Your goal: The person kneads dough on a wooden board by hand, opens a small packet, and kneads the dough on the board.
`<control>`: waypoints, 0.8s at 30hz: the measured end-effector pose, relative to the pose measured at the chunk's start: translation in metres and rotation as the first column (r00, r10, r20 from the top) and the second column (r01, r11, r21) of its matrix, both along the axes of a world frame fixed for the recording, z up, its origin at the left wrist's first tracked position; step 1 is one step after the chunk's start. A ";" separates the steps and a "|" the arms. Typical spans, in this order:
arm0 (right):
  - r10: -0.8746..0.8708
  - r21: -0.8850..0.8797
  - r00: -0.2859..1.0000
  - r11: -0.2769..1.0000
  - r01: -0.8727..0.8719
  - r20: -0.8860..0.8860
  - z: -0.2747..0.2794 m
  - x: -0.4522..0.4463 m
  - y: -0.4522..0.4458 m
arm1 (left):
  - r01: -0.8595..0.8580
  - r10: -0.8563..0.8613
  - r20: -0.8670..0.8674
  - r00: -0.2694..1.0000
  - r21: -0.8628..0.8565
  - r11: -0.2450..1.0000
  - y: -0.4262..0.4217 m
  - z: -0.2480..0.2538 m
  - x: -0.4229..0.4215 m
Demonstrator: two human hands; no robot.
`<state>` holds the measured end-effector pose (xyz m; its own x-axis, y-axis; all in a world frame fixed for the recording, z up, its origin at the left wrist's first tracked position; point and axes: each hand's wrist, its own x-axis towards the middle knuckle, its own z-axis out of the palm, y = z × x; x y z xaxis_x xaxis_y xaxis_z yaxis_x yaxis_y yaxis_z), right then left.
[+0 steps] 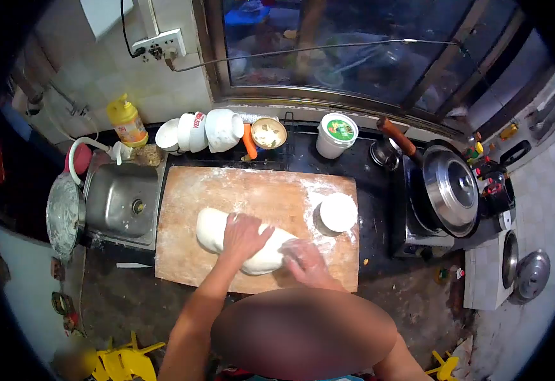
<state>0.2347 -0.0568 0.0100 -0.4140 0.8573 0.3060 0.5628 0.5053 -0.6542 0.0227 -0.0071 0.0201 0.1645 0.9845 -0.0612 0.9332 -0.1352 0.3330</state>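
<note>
A thick white log of dough lies slantwise on a floured wooden board. My left hand rests across the top of the dough, thumb spread away from the fingers. At the log's right end, the bent fingers of my right hand curl against the dough; part of that end is hidden. Toward the board's right side stands a white round bowl or tub, with loose flour scattered around it.
Left of the board is a steel sink with a floury basin by it. Bowls, a lidded white bucket and a yellow bottle line the back. A lidded pan sits on the stove at right.
</note>
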 end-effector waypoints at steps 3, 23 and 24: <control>-0.231 0.001 0.973 0.973 0.231 -0.001 -0.005 0.048 0.012 | -0.056 0.024 0.105 0.994 0.304 0.951 -0.059 -0.018 -0.010; -0.086 -0.368 0.994 0.928 0.055 -0.067 -0.057 -0.015 0.111 | -0.201 0.134 0.170 0.976 0.478 0.855 -0.130 -0.070 -0.028; -0.152 -0.409 0.987 0.898 0.162 0.058 -0.060 -0.021 0.118 | -0.196 0.128 0.175 0.976 0.463 0.864 -0.131 -0.069 -0.027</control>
